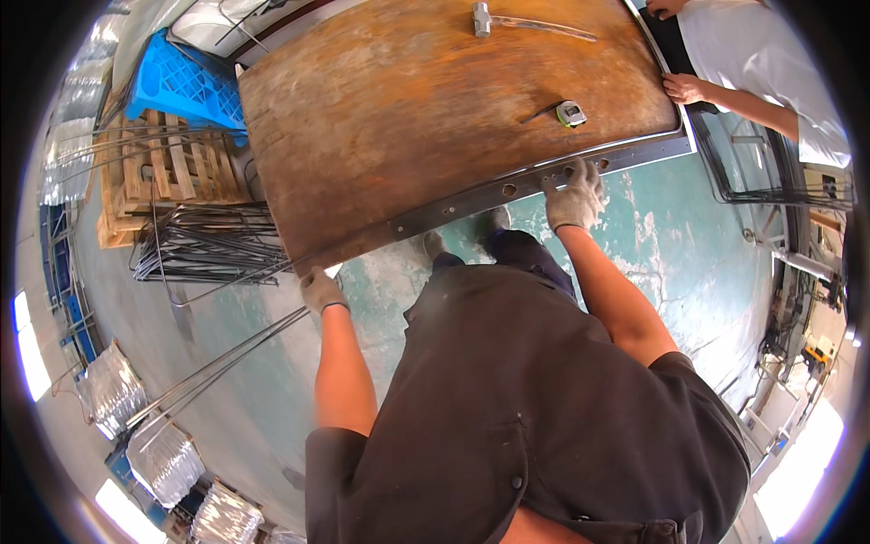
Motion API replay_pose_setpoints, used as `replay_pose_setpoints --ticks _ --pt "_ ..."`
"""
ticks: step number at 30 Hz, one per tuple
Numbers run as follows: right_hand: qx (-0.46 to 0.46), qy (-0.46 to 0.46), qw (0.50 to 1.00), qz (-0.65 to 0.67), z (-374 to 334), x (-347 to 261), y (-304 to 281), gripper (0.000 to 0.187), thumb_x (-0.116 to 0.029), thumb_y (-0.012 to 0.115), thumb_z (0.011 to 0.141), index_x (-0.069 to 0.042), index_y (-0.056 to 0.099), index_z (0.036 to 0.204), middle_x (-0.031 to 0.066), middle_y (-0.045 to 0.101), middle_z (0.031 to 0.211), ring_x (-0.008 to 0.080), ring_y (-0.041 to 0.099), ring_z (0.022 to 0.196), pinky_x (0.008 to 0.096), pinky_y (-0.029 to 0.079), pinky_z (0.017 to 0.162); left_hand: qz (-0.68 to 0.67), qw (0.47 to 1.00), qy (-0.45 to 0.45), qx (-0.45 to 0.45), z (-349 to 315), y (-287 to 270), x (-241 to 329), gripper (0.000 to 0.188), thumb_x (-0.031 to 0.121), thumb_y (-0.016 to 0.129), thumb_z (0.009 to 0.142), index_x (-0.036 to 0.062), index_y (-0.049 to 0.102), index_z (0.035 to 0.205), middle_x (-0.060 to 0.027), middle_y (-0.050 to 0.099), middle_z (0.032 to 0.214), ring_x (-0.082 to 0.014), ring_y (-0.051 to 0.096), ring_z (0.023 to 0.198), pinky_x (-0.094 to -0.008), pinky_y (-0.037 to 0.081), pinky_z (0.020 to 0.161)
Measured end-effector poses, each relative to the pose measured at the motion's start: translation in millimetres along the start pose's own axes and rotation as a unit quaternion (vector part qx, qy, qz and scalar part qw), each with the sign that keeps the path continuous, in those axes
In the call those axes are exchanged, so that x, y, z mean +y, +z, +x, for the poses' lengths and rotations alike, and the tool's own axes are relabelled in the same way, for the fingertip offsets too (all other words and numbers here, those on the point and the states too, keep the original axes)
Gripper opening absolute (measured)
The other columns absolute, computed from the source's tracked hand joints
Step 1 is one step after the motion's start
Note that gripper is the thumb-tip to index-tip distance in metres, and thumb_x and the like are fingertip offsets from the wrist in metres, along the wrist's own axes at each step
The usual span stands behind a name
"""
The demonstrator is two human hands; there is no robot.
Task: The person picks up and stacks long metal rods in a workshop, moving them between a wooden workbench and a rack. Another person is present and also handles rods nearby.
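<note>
- The right hand, in a pale work glove, lies over the dark steel edge strip with thumb and fingers apart, near holes in the metal.
- That strip runs along the near side of the worktable; its longer visible stretch extends to the left of the right hand, a shorter one to the right.
- A slim metal rod follows the table's near edge just beyond the right hand, curving at the far right corner.
- The left hand, also gloved, is at the table's near left corner with its fingers curled; I cannot tell whether they are clamped on the corner or on something thin.
- Long metal rods reach from the lower left to just beside the left hand.
- On the brown, worn tabletop, a tape measure lies beyond the right hand, and a hammer lies farther off.
- Left of the table are a bundle of bent rods, wooden pallets and a blue plastic crate.
- At upper right, a co-worker's hand touches the table's right edge.
</note>
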State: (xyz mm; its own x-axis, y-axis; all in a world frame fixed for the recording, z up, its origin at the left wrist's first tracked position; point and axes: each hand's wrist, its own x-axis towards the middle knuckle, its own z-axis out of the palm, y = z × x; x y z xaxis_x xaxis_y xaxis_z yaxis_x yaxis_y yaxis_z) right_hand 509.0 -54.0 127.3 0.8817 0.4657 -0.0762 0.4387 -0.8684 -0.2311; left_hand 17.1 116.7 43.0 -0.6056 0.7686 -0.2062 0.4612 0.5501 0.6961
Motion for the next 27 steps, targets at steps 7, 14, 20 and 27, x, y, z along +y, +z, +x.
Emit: replay_pose_setpoints --ticks 7,14,20,27 --pt "0.014 -0.096 0.991 0.096 -19 -11 22 0.060 -0.006 0.065 0.085 -0.014 0.061 0.144 0.0192 0.055 0.151 0.0408 0.054 0.138 0.0491 0.049 0.112 -0.001 0.981 -0.148 -0.128 77 -5 10 0.050 0.029 0.053 0.099 -0.0086 0.070 0.127 -0.0189 0.074 0.122 -0.0312 0.073 0.105 -0.0440 0.059 0.091" --pt "-0.046 -0.077 0.995 0.033 -20 -12 7 0.069 -0.023 0.082 0.084 -0.020 0.058 0.148 0.0119 0.048 0.158 0.0385 0.044 0.147 0.0554 0.042 0.116 -0.045 0.959 -0.274 -0.056 93 -9 5 0.046 0.046 0.067 0.094 0.0013 0.063 0.085 -0.0091 0.063 0.077 -0.0239 0.059 0.064 -0.0399 0.046 0.056" --pt "-0.027 -0.098 0.994 0.048 -25 -14 4 0.066 -0.022 0.081 0.084 -0.018 0.059 0.146 0.0137 0.050 0.153 0.0404 0.046 0.145 0.0564 0.044 0.113 -0.005 0.964 -0.236 -0.125 88 -35 6 0.052 0.050 0.067 0.094 0.0041 0.052 0.074 -0.0025 0.046 0.059 -0.0176 0.039 0.045 -0.0373 0.033 0.043" --pt "-0.010 -0.105 0.994 0.031 -23 -11 3 0.067 -0.024 0.084 0.079 -0.020 0.062 0.142 0.0138 0.055 0.150 0.0394 0.051 0.139 0.0537 0.047 0.110 0.014 0.965 -0.238 -0.110 84 -27 8 0.046 0.051 0.067 0.098 0.0056 0.064 0.090 -0.0020 0.050 0.061 -0.0176 0.044 0.047 -0.0362 0.038 0.045"
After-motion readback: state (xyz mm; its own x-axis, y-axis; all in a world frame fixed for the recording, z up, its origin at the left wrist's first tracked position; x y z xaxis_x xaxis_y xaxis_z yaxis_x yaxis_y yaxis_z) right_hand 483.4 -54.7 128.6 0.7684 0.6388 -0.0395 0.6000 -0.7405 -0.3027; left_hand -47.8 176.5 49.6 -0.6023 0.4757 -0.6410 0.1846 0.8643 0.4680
